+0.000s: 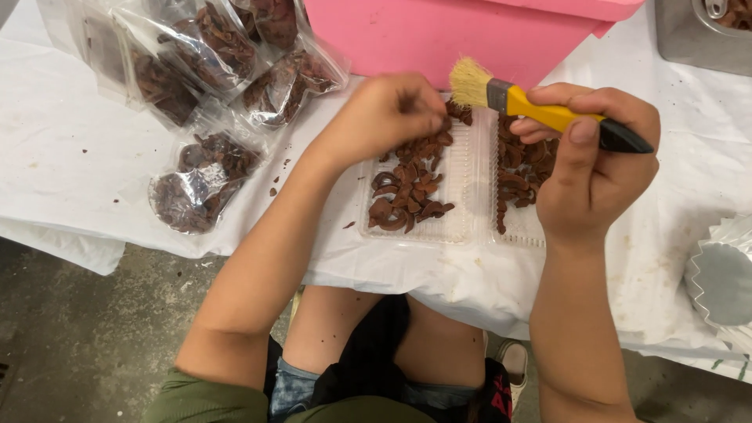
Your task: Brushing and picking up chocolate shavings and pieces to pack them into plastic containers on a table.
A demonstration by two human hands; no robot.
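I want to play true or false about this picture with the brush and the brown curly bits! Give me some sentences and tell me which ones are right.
1. The right hand holds a brush with a yellow handle. True.
2. The brush bristles are bright blue. False: they are pale tan.
3. The left hand is pinching at the brown curly pieces in a clear plastic tray. True.
4. The big box behind the tray is green. False: it is pink.
5. Clear bags with brown pieces lie to the left of the tray. True.
6. The tray sits on bare wood. False: it sits on a white cloth.
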